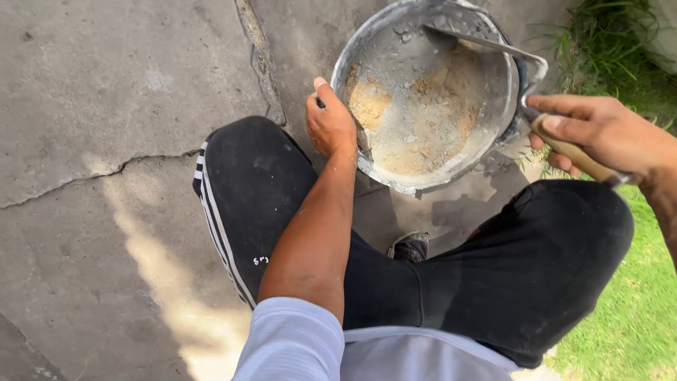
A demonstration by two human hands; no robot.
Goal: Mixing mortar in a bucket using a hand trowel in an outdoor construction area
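At the upper centre of the frame a dusty metal pan [423, 92] sits on cracked concrete [106, 106], holding grey and tan dry powder [416, 113]. The left hand [329, 123] closes its fingers over the pan's near rim. At the right edge, the right hand [599, 130] grips a trowel's wooden handle [575, 154], its blade [465, 41] resting in the pan.

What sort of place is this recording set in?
Probably an outdoor yard or small building site: cracked concrete ground, grass at its edge, and a metal pan of dry sand and cement, steadied by the left hand while the right hand holds a trowel.
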